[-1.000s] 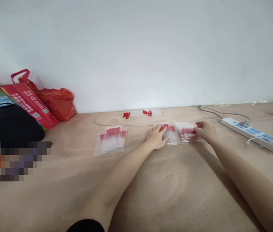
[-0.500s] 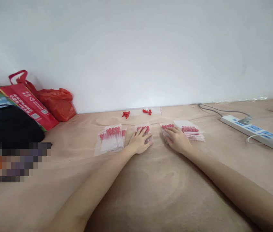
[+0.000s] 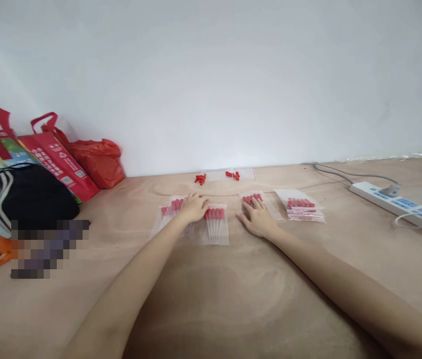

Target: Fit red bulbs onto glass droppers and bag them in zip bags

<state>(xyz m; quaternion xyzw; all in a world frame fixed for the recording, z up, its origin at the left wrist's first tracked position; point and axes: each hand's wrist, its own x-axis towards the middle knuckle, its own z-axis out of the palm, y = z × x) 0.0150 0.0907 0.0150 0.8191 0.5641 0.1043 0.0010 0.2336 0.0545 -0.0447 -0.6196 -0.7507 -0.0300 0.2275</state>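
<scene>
Clear plastic bags of red-topped thin sticks lie in groups on the wooden table. My left hand (image 3: 195,207) rests between the left stack of bags (image 3: 177,204) and another bag (image 3: 216,227) that shows several red tops in a row; its fingers are spread and lie over the bags' upper edges. On a middle bag (image 3: 251,198) lies my right hand (image 3: 258,218), fingers apart, partly covering that bag. A further stack of bags (image 3: 300,204) sits right of my right hand.
Small red pieces (image 3: 201,178) and more red pieces (image 3: 233,174) lie by the wall on a flat clear bag. A power strip (image 3: 397,202) with cables is at right. Red bags (image 3: 96,159) and a black drawstring bag (image 3: 39,199) stand at left.
My left hand has moved left, off the bag it covered, toward the left stack. That bag now lies nearer and its red tops show. My right hand has shifted slightly left against the right stack.
</scene>
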